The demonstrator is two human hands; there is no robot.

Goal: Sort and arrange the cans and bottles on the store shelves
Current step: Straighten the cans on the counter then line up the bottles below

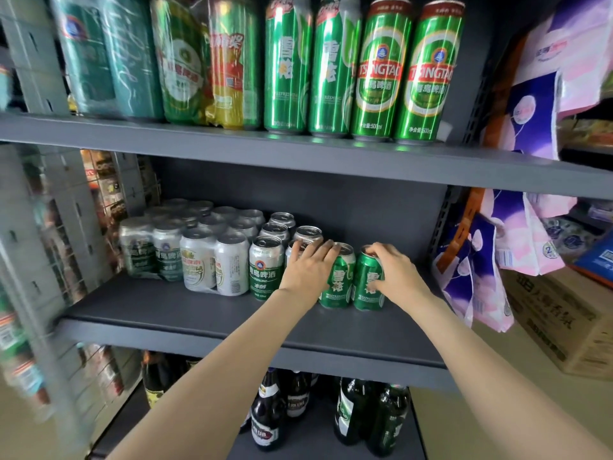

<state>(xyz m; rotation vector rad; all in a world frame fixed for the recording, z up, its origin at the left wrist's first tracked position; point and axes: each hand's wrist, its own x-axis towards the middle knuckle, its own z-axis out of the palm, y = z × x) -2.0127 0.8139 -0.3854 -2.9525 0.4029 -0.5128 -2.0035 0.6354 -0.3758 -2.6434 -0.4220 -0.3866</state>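
Green and short, two cans stand side by side on the middle shelf [199,313], near its front edge toward the right. The right hand [393,272] grips the right green can [367,283] from above and beside, fingers curled over its rim. The left hand [306,268] lies with fingers stretched forward, its fingertips over the rim of the left green can [336,283] and a silver can [293,249] that it mostly covers; whether it grips either one is not clear.

Just left of that hand stands a silver-and-green can [265,267], with more loose silver cans [277,227] lined behind it. Further left sit shrink-wrapped packs of silver cans [185,250]. On the upper shelf [298,151] tall green cans [381,71] stand in a row, with wrapped packs [205,61] at the left, blurred. Below, dark bottles [268,416] show, their tops hidden by the middle shelf's front edge. Purple and pink packages [527,104] hang to the right, beside a cardboard box [560,320]. The far left is smeared by blur.
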